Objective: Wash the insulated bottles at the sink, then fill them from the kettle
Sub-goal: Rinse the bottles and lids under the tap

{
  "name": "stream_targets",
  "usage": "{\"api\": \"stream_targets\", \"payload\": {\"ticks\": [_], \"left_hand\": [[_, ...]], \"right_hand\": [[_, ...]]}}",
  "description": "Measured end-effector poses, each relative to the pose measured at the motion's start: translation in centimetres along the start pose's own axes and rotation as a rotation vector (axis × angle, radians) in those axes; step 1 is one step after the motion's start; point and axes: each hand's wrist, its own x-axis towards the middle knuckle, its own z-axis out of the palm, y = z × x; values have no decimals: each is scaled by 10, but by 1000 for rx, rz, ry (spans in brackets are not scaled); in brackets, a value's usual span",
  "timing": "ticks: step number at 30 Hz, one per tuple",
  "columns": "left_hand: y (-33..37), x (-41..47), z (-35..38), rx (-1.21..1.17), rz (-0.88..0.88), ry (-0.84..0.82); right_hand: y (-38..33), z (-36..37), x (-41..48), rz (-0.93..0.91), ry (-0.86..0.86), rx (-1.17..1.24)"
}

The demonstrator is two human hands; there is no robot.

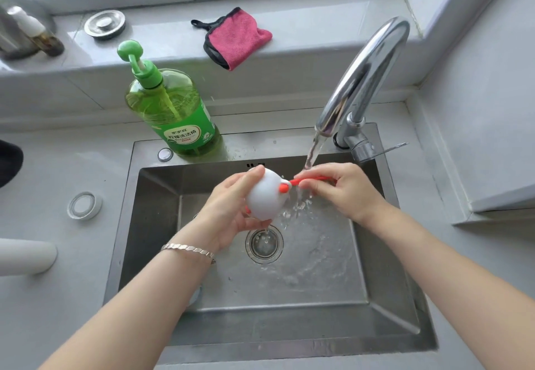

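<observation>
We see the white rounded piece (267, 196) cupped in the left hand (231, 216), whose fingers and thumb curl round its left side and underside. Whether it is a small bottle or a bottle's lid we cannot tell, since the palm hides its far side. An orange strap (311, 180) runs from it to the right hand (344, 190), whose fingertips pinch the strap; its far end is hidden under those fingers. Both hands are over the sink (162, 196), with the drain (264, 243) just below the left hand.

A stream of water (314, 149) falls from the faucet (367, 74) onto the strap between the two hands and splashes beneath them. A silver bracelet (188, 249) circles the left wrist.

Beyond the left hand a green dish-soap bottle (173, 109) with a pump stands on the sink's back edge (its label carries Chinese characters, too soft for us to read with confidence). Farther back, on the sill, lie a pink cloth (237, 41) and a metal sink plug (104, 24).

To the left of the left hand, on the tabletop (58, 297), sits a pale ring (84, 205). A white cylinder (26, 256) is cut off by the left edge, so we cannot say what it is. Some small bottles (37, 33) at the top left are blurred and partly out of frame.
</observation>
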Motion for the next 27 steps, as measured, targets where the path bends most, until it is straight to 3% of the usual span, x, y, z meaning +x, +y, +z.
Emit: {"api": "stream_targets", "payload": {"ticks": [6,10,14,18,21,27], "left_hand": [[2,1,0,-94,-55,-56],[1,5,5,-100,-82,-36],[1,9,14,-56,-14,22],[-1,11,22,37,118,42],[-2,14,35,103,161,54],[1,21,53,212,271,11]], "right_hand": [[-12,18,7,169,129,13],[-11,14,10,362,186,247],[-4,4,1,386,109,53],[-6,-9,-7,516,26,366],[-12,-5,-11,484,32,540],[-10,12,-9,313,465,386]]}}
